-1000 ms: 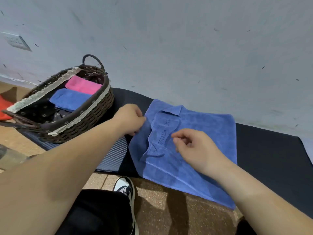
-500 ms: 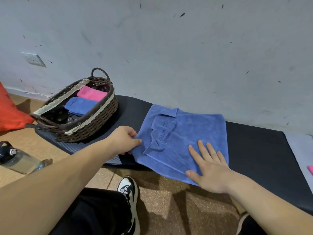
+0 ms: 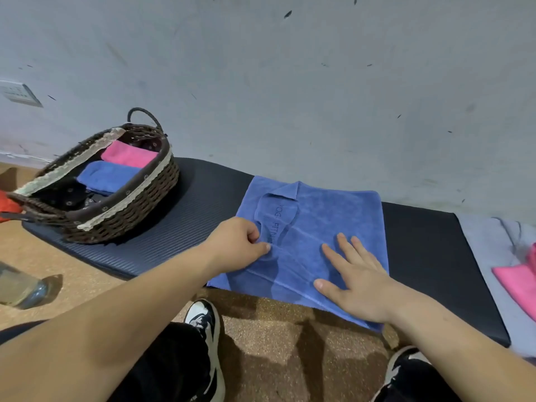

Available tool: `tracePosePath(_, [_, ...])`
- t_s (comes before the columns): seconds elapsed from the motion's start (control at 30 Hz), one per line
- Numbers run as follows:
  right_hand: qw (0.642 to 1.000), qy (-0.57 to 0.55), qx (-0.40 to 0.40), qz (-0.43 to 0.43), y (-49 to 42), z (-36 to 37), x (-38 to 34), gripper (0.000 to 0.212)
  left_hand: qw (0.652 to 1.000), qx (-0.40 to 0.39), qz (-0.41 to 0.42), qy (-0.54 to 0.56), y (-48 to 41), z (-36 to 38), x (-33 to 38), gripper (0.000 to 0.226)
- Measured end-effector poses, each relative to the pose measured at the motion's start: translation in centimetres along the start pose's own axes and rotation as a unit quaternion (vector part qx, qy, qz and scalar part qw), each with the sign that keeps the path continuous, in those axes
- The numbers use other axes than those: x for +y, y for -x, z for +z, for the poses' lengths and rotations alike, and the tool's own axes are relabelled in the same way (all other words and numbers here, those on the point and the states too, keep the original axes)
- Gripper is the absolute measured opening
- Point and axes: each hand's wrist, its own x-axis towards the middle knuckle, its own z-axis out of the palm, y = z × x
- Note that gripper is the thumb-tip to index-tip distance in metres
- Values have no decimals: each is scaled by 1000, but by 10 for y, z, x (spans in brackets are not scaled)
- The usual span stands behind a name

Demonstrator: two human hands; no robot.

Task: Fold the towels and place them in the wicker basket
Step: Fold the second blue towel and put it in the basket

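Note:
A blue towel (image 3: 327, 216) lies spread on the black mat (image 3: 429, 242), its near edge hanging over the mat's front. A rumpled fold with lettering runs down its left part. My left hand (image 3: 237, 245) pinches the towel at that fold near its left edge. My right hand (image 3: 356, 277) lies flat, fingers spread, on the towel's near right part. The dark wicker basket (image 3: 121, 216) stands at the mat's left end. It holds a folded pink towel (image 3: 127, 153) and a folded blue towel (image 3: 108, 177).
A grey wall rises right behind the mat. At the far right lie a pale grey cloth (image 3: 490, 245) and a pink towel (image 3: 519, 285). A water bottle (image 3: 20, 288) lies on the brown floor at left, beside something red (image 3: 5, 203). My shoes (image 3: 206, 323) are below.
My right hand went from pinching the towel's middle to lying flat on its near right part. My left hand slid from the towel's left edge onto the rumpled fold and pinched it.

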Motion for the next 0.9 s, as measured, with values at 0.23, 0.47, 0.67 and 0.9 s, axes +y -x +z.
tracePosePath(0.23, [1000, -2, 17, -5, -12, -7, -13, 80, 987, -16, -66, 144, 11, -25, -18, 31])
tracePosePath(0.47, [999, 43, -29, 9, -24, -2, -28, 91, 998, -16, -66, 4, 13, -28, -55, 31])
tracePosePath(0.67, [998, 52, -37, 15, -25, 0, -29, 95, 987, -31, -40, -154, 6, -37, -50, 29])
tracePosePath(0.9, [991, 89, -92, 49, -13, -3, -26, 97, 989, -8, -11, -145, -17, -52, -32, 13])
